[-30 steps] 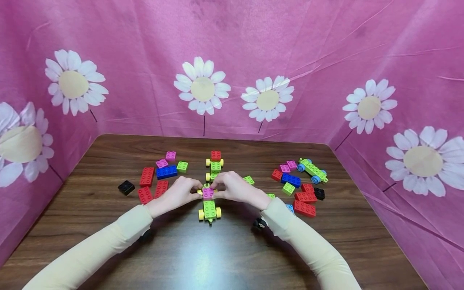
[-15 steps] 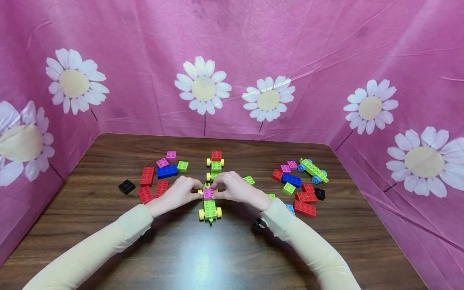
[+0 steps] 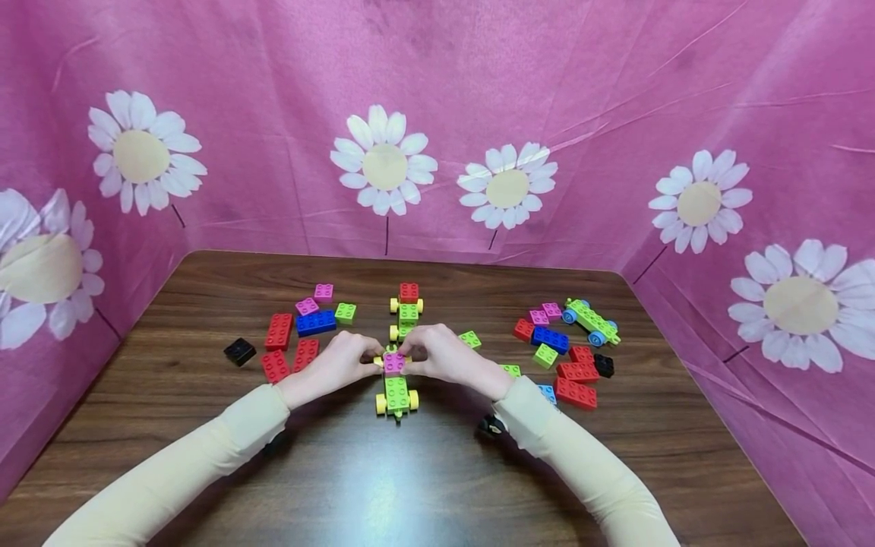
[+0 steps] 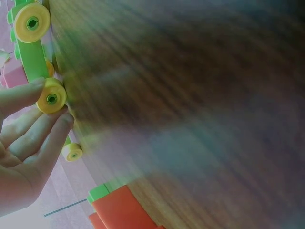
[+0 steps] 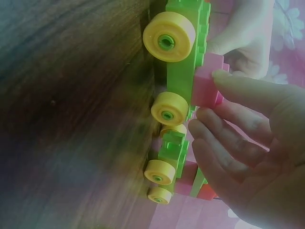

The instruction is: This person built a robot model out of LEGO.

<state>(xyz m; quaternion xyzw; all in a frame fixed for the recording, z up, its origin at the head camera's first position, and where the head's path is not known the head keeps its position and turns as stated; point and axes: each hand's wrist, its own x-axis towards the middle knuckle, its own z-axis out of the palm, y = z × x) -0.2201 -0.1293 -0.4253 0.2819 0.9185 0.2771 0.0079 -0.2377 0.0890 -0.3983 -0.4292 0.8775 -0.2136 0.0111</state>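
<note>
A green toy car base with yellow wheels stands on the table in front of me, and a pink brick sits on its studs toward the far end. My left hand pinches a far yellow wheel of this car between thumb and fingers. With thumb and forefinger, my right hand grips the pink brick from the right. Directly behind is a second green car on yellow wheels, bearing a red brick at its far end; fingers partly cover its near end in the head view.
Left of my hands lie red bricks, a blue brick, pink and green bricks, and a black piece. To the right are a blue-wheeled green car and several more bricks, including a red one. A daisy-print pink cloth hangs behind.
</note>
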